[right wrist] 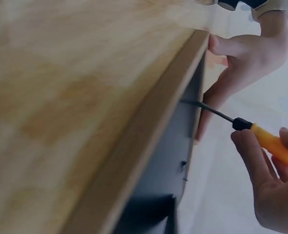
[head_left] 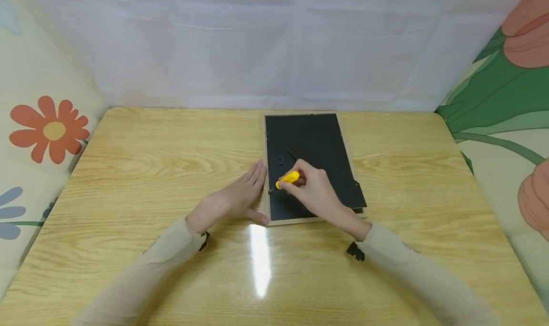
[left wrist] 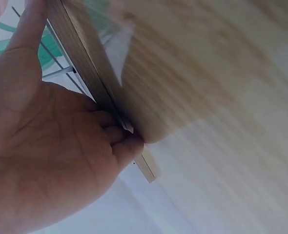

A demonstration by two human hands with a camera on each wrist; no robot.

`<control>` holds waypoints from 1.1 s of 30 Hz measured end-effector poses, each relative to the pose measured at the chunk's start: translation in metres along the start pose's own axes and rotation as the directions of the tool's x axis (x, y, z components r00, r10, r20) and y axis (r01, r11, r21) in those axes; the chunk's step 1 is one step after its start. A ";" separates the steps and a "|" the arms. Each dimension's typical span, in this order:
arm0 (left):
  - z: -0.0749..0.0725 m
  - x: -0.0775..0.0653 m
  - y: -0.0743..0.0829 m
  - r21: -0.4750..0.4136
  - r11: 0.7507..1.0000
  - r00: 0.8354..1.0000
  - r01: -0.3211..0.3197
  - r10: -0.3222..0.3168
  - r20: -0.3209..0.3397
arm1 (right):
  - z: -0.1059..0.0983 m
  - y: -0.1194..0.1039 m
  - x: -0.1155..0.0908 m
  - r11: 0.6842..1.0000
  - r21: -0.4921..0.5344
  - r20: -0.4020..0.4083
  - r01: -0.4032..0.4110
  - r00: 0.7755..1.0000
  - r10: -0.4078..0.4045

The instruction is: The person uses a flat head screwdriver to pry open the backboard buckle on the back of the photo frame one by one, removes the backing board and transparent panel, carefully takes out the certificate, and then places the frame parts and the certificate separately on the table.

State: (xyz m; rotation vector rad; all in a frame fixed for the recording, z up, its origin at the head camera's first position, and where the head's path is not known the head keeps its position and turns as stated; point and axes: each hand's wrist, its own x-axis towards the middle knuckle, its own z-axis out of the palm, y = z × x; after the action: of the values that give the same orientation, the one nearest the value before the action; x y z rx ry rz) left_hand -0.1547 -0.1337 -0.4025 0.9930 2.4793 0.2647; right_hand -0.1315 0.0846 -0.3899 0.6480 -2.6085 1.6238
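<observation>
A picture frame (head_left: pixel 306 130) lies face down, its black backing up and a light wood rim around it. My right hand (head_left: pixel 317 188) pinches a screwdriver (head_left: pixel 289 177) by its yellow handle. In the right wrist view the dark shaft (right wrist: pixel 217 113) slants down to the backing, its tip beside the rim near my left hand. Extended fingers of my left hand (head_left: pixel 238 192) rest along the frame's left side, with the thumb at the near left corner. A black stand flap (head_left: pixel 358 198) sticks out over the frame's near right part, partly hidden by my right hand.
The frame lies on a glossy wood-grain table (head_left: pixel 171 149). A white cloth (head_left: pixel 240 54) hangs behind the table's far edge. Flower-patterned panels stand at left (head_left: pixel 55 78) and right (head_left: pixel 506 92). A small black hanger (head_left: pixel 280 160) sits on the backing near its left side.
</observation>
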 end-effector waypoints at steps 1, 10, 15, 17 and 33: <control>0.000 0.000 0.000 -0.001 1.000 1.000 -0.005 0.005 -0.004 | -0.002 0.003 -0.002 0.999 0.050 -0.007 -0.014 1.000 0.014; -0.001 0.001 0.001 -0.018 1.000 1.000 -0.022 0.022 0.002 | -0.043 0.012 -0.017 0.952 0.290 -0.069 -0.099 0.990 0.124; 0.001 0.001 0.006 -0.005 1.000 1.000 0.024 -0.024 -0.006 | -0.091 0.013 -0.015 0.958 0.254 -0.132 -0.130 0.977 0.168; 0.001 -0.001 0.008 0.003 0.999 0.999 0.037 -0.037 -0.015 | -0.110 0.015 -0.014 0.970 0.153 -0.082 -0.188 0.976 0.202; 0.005 0.003 0.012 0.039 0.998 0.997 0.047 -0.045 -0.055 | -0.156 0.044 -0.043 0.924 -0.003 0.039 -0.383 0.923 0.383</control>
State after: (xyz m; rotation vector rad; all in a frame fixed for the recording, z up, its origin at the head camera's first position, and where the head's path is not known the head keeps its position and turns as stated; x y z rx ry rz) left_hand -0.1470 -0.1233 -0.4038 0.9557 2.5627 0.2309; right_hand -0.1400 0.2503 -0.3647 0.1707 -2.9015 1.7170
